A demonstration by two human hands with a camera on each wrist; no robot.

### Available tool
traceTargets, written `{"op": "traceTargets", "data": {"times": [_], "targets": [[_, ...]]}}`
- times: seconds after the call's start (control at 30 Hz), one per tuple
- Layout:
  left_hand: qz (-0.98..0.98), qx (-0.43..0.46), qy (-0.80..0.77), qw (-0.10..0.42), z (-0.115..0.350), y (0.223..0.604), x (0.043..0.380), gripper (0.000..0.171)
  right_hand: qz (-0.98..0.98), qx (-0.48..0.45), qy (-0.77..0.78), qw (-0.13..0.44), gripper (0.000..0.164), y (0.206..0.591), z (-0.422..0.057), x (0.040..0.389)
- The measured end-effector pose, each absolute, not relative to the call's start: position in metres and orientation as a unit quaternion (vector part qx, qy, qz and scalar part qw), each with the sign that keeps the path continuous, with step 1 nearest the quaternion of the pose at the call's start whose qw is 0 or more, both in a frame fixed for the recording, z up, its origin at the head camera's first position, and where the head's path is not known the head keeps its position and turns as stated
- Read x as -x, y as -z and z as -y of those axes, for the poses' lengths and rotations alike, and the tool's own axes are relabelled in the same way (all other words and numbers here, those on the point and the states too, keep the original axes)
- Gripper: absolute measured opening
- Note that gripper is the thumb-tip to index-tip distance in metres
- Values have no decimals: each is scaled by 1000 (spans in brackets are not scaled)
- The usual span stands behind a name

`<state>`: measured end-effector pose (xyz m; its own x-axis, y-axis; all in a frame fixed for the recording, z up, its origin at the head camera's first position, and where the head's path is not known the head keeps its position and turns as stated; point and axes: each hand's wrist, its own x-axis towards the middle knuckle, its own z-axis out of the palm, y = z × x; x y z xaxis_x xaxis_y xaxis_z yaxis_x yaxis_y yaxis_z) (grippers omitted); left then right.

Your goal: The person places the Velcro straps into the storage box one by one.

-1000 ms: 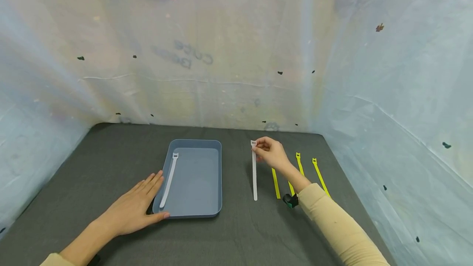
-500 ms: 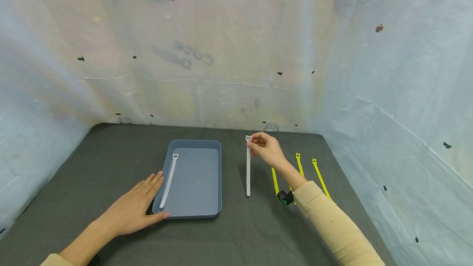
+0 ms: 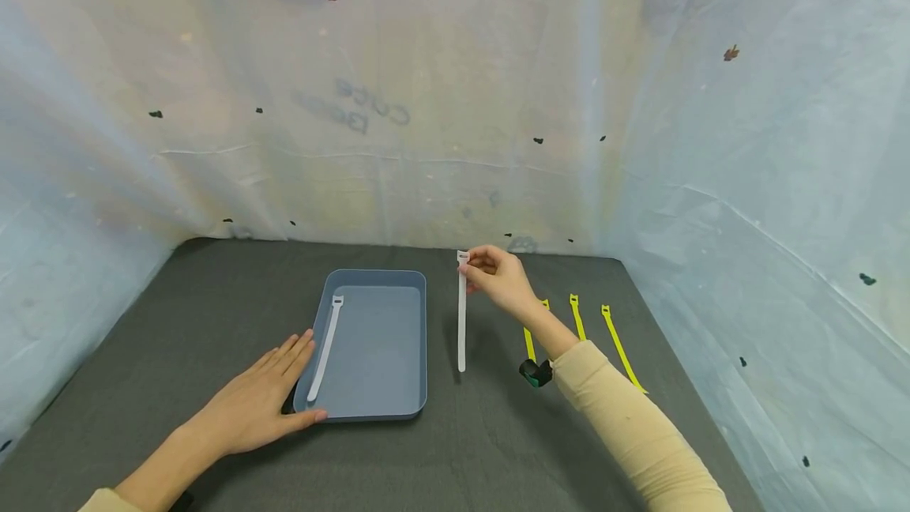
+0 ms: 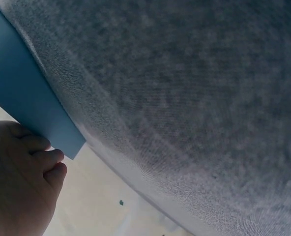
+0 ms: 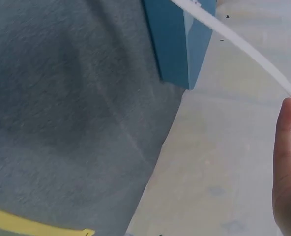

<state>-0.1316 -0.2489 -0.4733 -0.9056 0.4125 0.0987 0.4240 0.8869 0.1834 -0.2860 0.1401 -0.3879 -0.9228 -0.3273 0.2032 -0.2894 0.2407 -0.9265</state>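
Observation:
Between its thumb and fingers my right hand (image 3: 500,279) pinches a white cable tie (image 3: 462,322) near its slotted head. The strap hangs down above the cloth, just right of the blue-grey tray (image 3: 384,411). In the right wrist view the same white tie (image 5: 244,45) curves from the fingertips past the tray's corner. My left hand (image 3: 259,401) rests with straight fingers against the tray's left rim and front corner. Inside the tray, along its left side, lies another white cable tie (image 3: 325,350).
Several yellow cable ties (image 3: 622,346) lie on the dark grey cloth (image 3: 455,464) at the right, partly hidden by my right forearm. A pale plastic sheet (image 3: 455,101) walls the back and both sides.
My right hand has carried the white cable tie left and slightly away, toward the tray, uncovering more of a yellow tie's head. The left hand and tray have stayed put.

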Motion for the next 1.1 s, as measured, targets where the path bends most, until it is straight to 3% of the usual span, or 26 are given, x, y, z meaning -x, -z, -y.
{"op": "traceTargets", "data": {"times": [1.1], "targets": [[970,219,103,27,249,473,132,110,-740,246,624,51,25,384,-74,284]]}}
